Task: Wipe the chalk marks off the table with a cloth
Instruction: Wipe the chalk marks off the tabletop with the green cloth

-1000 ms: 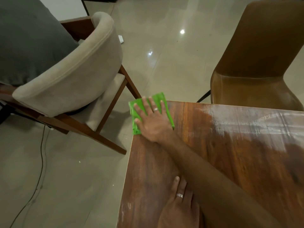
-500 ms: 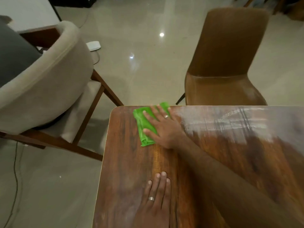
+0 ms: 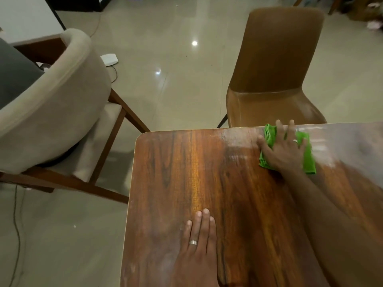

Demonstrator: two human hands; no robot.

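Observation:
A folded green cloth (image 3: 308,160) lies on the dark wooden table (image 3: 186,166) near its far edge. My right hand (image 3: 284,150) presses flat on the cloth with fingers spread, covering its middle. White chalk smears (image 3: 238,139) run along the far edge to the left of the cloth, and more chalk haze (image 3: 342,146) spreads to its right. My left hand (image 3: 199,249) rests flat on the near part of the table, fingers together, holding nothing. A faint pale smudge (image 3: 165,259) shows beside it.
A brown leather chair (image 3: 277,75) stands just beyond the table's far edge. A beige armchair (image 3: 51,104) with wooden legs stands to the left, off the table's corner. A white device (image 3: 109,59) and a cable (image 3: 16,224) lie on the tiled floor.
My right hand has slid the green cloth from the table's far left corner rightward along the far edge into the chalk. The left hand has stayed flat on the table.

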